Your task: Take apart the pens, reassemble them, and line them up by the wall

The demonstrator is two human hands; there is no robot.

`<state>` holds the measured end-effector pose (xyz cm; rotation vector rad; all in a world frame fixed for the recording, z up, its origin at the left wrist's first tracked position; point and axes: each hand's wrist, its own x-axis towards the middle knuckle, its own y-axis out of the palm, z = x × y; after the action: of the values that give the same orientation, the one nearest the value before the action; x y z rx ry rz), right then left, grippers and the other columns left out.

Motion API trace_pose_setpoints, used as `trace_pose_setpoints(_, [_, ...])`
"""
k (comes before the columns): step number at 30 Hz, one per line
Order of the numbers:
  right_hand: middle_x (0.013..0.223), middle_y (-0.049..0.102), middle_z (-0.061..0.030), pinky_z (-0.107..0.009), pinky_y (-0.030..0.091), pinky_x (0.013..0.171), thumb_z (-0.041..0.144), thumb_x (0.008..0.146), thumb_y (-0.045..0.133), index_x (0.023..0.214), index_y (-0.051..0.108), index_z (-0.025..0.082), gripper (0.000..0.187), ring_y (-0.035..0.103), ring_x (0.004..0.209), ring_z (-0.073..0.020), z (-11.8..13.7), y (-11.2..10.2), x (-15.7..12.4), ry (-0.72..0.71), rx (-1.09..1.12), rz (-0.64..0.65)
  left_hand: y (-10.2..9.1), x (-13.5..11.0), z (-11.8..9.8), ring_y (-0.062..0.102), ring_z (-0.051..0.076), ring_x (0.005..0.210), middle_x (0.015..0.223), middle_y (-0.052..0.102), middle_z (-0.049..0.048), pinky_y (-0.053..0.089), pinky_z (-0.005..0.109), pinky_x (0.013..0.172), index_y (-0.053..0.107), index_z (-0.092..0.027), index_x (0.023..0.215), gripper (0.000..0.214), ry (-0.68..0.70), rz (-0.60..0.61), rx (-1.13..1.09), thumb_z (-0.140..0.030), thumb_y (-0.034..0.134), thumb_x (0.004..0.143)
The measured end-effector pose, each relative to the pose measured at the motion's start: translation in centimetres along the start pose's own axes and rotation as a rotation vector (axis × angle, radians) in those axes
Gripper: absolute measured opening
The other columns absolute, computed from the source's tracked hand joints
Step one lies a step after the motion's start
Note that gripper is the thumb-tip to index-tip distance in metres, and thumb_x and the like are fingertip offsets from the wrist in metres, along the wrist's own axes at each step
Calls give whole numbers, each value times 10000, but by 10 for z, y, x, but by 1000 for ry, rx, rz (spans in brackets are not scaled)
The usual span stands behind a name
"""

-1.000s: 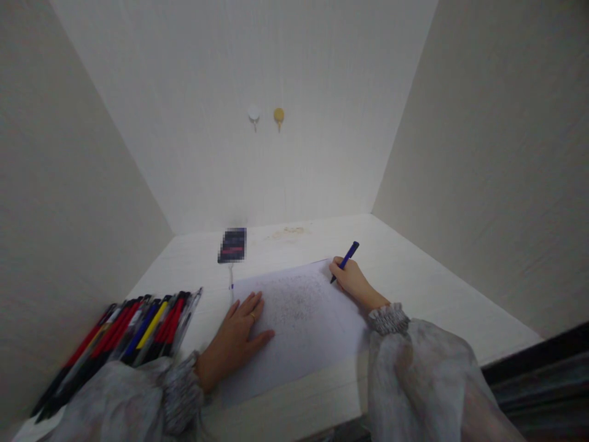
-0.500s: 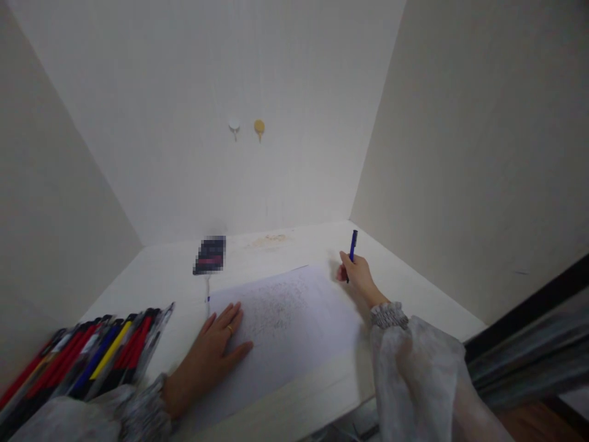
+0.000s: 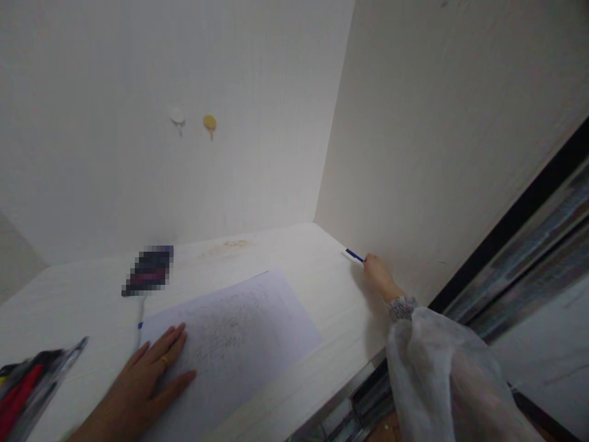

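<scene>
My left hand point(image 3: 145, 377) lies flat, fingers spread, on the lower left part of a white sheet of paper point(image 3: 239, 341) covered with faint scribbles. A ring shows on one finger. My right hand point(image 3: 378, 273) is stretched out to the right, against the right wall of the desk nook, with its fingers closed round a blue pen point(image 3: 354, 255). The pen lies low over the white desk point(image 3: 313, 264), pointing left and away from the hand, well off the paper.
A pile of red, yellow and dark pens point(image 3: 27, 383) lies at the left edge. A dark blurred card point(image 3: 148, 279) with a thin pen below it sits behind the paper. Two round hooks point(image 3: 209, 123) hang on the back wall. The desk's front edge runs diagonally at lower right.
My right hand has carried the blue pen off the paper's top right corner to the right wall. The view has swung right. My left hand stays flat on the paper.
</scene>
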<state>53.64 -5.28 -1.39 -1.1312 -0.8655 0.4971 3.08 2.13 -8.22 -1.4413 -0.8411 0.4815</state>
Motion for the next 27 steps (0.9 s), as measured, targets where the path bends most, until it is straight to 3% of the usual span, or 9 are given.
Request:
trace_pose_setpoints(3, [870,561,-173,-276,359,672,65,782,293,877,511,72,238,538,803,-198,-2,-1,-4,-27,-133,-7,6,-1,3,310,254,1172,1299,312,90,240,443,959,371,-160,1216,608,-11,7,17,-512,381,720])
trace_pose_setpoints(7, [910,565,-186,-318,336,740,91,797,286,905,530,74,267,505,897,-232,5,-2,-3,-61,-256,-33,12,-2,3,312,258,1171,1282,348,98,242,440,958,401,-143,1198,605,-11,-84,9,-501,381,710])
trace_pose_setpoints(13, [834,604,-175,-320,330,702,102,795,304,854,577,83,279,546,831,-222,5,-4,1,-94,-359,-18,13,-2,0,321,271,1164,1270,371,106,241,454,950,415,-136,1185,593,-17,-118,-17,-479,377,703])
trace_pose_setpoints(20, [798,610,-175,-323,319,678,113,793,335,805,611,82,278,549,795,-223,-1,1,-2,-92,-413,1,29,-3,13,329,271,1157,1274,374,84,245,477,942,366,-189,1214,575,0,-168,-63,-440,401,698])
trace_pose_setpoints(27, [894,566,-210,-362,296,694,105,799,308,863,604,61,306,492,870,-257,0,8,-5,-47,-433,-44,45,-2,34,317,331,1130,1309,317,-21,252,572,887,236,-364,1239,663,66,-205,-204,-402,510,638])
